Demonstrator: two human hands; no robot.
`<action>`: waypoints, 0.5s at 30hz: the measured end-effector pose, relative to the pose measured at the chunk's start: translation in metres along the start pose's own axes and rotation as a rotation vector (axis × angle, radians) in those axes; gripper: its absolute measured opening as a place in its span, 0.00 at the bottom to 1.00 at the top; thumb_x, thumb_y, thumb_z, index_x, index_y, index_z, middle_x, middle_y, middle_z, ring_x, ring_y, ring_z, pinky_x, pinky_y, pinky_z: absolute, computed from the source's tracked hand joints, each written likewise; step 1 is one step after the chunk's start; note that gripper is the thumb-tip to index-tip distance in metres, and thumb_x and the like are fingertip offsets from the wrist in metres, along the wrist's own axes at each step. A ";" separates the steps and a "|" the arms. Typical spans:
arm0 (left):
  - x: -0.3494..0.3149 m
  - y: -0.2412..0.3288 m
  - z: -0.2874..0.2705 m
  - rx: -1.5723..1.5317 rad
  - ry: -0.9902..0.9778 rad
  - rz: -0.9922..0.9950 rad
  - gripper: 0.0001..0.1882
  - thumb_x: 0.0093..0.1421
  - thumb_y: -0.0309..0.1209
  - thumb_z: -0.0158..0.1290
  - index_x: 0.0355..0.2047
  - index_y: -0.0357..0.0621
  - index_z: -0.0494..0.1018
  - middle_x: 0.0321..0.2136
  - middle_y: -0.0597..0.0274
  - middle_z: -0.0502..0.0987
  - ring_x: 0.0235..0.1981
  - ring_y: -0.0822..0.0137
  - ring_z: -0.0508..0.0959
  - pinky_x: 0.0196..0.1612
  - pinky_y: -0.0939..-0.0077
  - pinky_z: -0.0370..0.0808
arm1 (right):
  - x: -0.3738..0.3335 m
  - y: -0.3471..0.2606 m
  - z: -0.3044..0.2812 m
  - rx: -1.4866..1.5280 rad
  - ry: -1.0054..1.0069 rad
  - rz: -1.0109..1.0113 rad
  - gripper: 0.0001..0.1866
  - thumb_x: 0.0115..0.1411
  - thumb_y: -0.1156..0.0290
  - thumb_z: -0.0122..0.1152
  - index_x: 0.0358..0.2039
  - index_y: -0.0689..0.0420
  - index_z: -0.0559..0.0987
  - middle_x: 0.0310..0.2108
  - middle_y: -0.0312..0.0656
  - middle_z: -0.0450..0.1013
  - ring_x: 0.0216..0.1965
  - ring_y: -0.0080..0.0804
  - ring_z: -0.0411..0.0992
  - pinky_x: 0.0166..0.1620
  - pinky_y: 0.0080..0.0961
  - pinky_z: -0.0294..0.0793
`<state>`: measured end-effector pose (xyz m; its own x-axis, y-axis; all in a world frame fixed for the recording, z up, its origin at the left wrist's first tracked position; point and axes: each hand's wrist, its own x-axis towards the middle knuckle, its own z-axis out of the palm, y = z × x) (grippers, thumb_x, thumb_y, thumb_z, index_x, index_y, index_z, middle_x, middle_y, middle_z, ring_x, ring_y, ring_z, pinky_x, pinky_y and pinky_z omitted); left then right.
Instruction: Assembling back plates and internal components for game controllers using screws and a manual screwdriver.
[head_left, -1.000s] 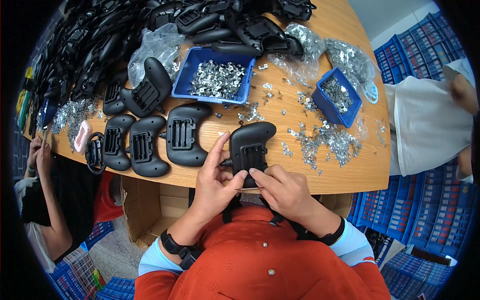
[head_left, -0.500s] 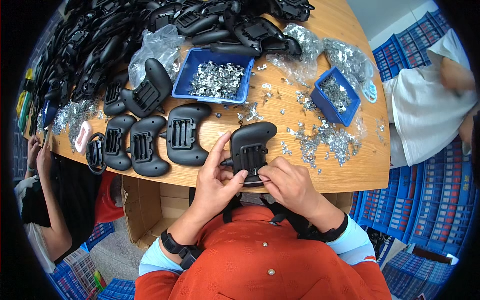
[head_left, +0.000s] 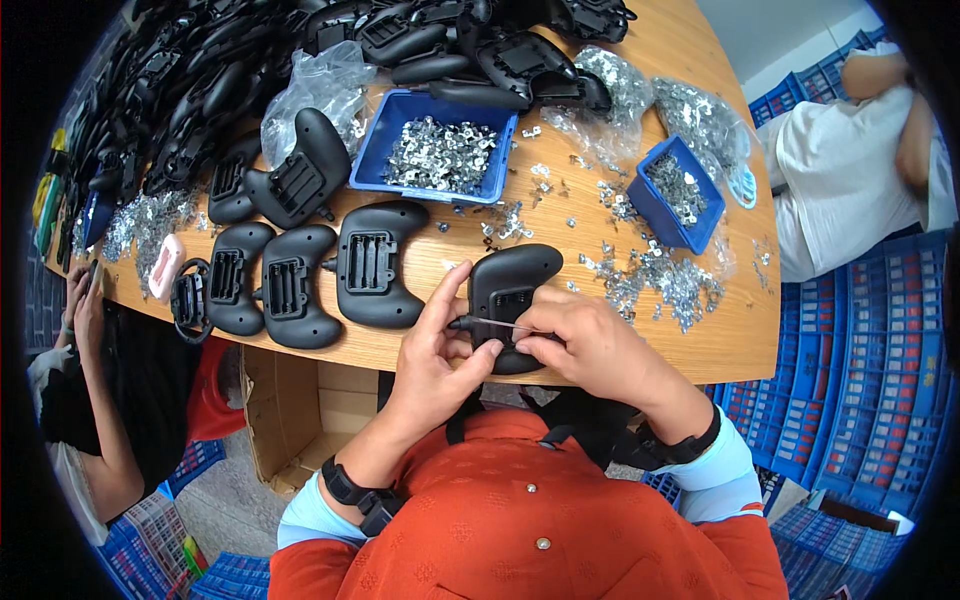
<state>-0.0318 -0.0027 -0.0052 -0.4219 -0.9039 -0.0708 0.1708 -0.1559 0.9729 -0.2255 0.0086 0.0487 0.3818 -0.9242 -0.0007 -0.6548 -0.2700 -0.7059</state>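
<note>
At the table's near edge stands a black game controller shell point(head_left: 515, 267), its open battery compartment facing up. My left hand point(head_left: 428, 362) grips its left side, thumb along the lower part and index finger stretched up beside it. Between the fingers of my right hand point(head_left: 592, 342) is a thin metal tool point(head_left: 493, 322) that points left across the shell. My right fingers cover much of the battery compartment, so the tool's contact with it cannot be made out. Left of my hands, another controller shell point(head_left: 405, 302) lies compartment up, beside several similar ones.
A blue tray point(head_left: 368, 165) of small metal clips is beyond my hands. At right stands a smaller blue bin point(head_left: 690, 236), with loose clips point(head_left: 655, 285) scattered around. Black shells point(head_left: 215, 95) pile up at far left. Co-workers are at left point(head_left: 88, 310) and right point(head_left: 845, 180).
My right hand has moved up over the battery compartment, and the metal tool has risen from the shell's lower edge to its middle. My left hand keeps its grip.
</note>
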 end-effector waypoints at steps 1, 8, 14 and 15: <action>0.000 -0.001 -0.001 0.011 -0.005 0.014 0.41 0.54 0.14 0.53 0.66 0.38 0.48 0.45 0.54 0.72 0.40 0.73 0.77 0.35 0.86 0.76 | 0.002 -0.001 -0.001 -0.008 -0.032 0.008 0.05 0.53 0.71 0.61 0.29 0.57 0.76 0.28 0.44 0.70 0.30 0.46 0.73 0.32 0.40 0.72; 0.000 -0.001 -0.002 0.031 -0.003 0.013 0.41 0.55 0.14 0.53 0.67 0.40 0.48 0.44 0.54 0.73 0.40 0.73 0.77 0.35 0.85 0.77 | 0.005 -0.008 0.009 -0.145 -0.009 0.065 0.06 0.52 0.71 0.62 0.28 0.59 0.77 0.28 0.43 0.71 0.31 0.46 0.74 0.33 0.39 0.72; 0.000 0.003 0.000 -0.010 0.003 -0.006 0.41 0.55 0.13 0.53 0.67 0.37 0.47 0.45 0.54 0.71 0.39 0.76 0.76 0.34 0.89 0.73 | -0.003 0.001 0.005 0.067 0.065 0.058 0.05 0.52 0.72 0.63 0.30 0.59 0.79 0.29 0.43 0.73 0.31 0.45 0.74 0.33 0.37 0.73; 0.001 0.002 0.000 -0.009 0.001 -0.007 0.41 0.55 0.13 0.53 0.67 0.37 0.47 0.45 0.54 0.71 0.39 0.76 0.76 0.34 0.89 0.73 | -0.002 0.001 0.005 0.055 0.063 0.040 0.05 0.52 0.72 0.63 0.29 0.58 0.79 0.29 0.43 0.73 0.31 0.45 0.74 0.33 0.37 0.73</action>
<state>-0.0317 -0.0036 -0.0030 -0.4227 -0.9029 -0.0781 0.1761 -0.1663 0.9702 -0.2235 0.0115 0.0443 0.3134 -0.9495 0.0141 -0.6314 -0.2194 -0.7438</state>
